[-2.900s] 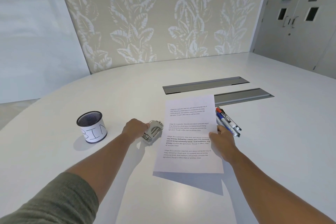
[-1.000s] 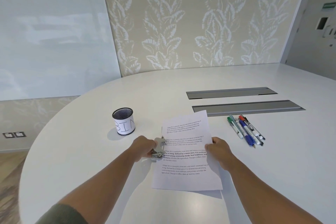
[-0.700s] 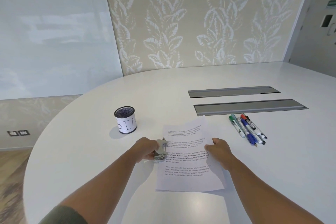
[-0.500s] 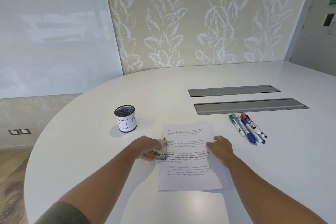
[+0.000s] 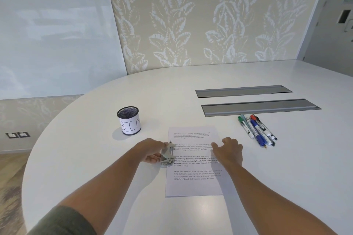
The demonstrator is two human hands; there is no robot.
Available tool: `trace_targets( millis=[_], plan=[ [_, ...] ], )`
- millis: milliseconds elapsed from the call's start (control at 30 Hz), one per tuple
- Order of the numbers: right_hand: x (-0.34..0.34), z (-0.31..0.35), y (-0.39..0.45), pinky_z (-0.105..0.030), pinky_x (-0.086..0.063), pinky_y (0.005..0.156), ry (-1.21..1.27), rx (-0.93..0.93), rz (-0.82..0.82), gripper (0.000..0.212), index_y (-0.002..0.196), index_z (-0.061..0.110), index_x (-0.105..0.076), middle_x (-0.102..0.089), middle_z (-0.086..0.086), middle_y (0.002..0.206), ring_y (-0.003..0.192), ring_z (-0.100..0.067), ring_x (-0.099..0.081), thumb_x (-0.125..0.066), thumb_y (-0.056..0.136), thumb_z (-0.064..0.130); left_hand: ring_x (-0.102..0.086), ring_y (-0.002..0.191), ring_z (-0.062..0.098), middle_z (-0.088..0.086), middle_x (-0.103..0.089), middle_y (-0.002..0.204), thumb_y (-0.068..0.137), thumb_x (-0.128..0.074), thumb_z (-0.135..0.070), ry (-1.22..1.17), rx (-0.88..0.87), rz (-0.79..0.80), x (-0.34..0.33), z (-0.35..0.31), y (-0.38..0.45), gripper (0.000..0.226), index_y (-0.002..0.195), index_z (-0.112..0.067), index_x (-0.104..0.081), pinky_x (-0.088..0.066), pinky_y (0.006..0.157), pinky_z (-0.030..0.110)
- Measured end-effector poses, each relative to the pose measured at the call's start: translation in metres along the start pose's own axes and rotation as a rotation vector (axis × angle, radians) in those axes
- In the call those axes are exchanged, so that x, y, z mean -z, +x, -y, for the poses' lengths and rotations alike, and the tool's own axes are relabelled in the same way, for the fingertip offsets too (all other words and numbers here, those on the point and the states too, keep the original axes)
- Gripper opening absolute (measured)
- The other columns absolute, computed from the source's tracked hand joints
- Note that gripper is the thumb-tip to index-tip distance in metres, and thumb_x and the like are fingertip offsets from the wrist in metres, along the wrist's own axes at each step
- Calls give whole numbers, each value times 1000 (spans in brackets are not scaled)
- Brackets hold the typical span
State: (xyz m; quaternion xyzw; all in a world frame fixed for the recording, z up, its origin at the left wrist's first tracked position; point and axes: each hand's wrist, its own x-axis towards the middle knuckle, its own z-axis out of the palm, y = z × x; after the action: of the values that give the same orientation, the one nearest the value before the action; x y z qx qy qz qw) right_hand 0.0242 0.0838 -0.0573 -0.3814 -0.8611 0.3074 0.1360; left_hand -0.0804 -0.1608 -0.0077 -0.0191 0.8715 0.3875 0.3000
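A printed sheet of paper (image 5: pixel 193 179) lies flat on the white table (image 5: pixel 95 158). A small metal hole punch (image 5: pixel 168 155) sits at the sheet's left edge, about halfway down. My left hand (image 5: pixel 152 151) grips the punch from the left, fingers curled over its top. My right hand (image 5: pixel 228 151) rests on the sheet's right edge, fingers spread flat on the paper.
A black mesh cup (image 5: pixel 129 120) with a white label reading BIN stands to the left of the sheet's far end. Several markers and pens (image 5: pixel 257 131) lie in a bunch to the right. Two grey cable-tray lids (image 5: pixel 259 108) are set into the table behind them.
The sheet, held tilted up off the table by my right hand, now lies flat. My right hand let go of its edge and rests on it. My left hand stays on the punch.
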Motion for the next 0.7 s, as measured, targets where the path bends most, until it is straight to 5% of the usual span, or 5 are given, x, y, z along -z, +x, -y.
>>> trace_targets(
  millis=[267, 467, 700],
  plan=[
    [-28, -9, -9, -40, -27, 116, -236, 403, 59, 64, 138, 21, -49, -40, 1, 152, 144, -21, -26, -45, 90, 62, -68, 73, 14, 5, -73, 88, 88, -68, -37, -19, -17, -40, -5, 2, 1, 29, 95, -9, -70, -54, 61, 22],
    [-40, -14, -15, -42, -5, 123, -252, 452, 152, 61, 140, 27, -46, -27, 1, 161, 151, -21, -11, -36, 92, 62, -68, 72, 14, 7, -73, 90, 91, -66, -36, -12, -22, -45, -7, 2, 4, 33, 103, -5, -69, -55, 62, 22],
    [-41, -18, -18, -43, 1, 123, -271, 472, 159, 57, 138, 28, -47, -22, 0, 162, 152, -21, -7, -30, 94, 61, -68, 70, 14, 7, -72, 83, 90, -70, -27, -46, -4, -15, -7, 1, 7, 20, 93, -7, -65, -57, 68, 24]
  ],
)
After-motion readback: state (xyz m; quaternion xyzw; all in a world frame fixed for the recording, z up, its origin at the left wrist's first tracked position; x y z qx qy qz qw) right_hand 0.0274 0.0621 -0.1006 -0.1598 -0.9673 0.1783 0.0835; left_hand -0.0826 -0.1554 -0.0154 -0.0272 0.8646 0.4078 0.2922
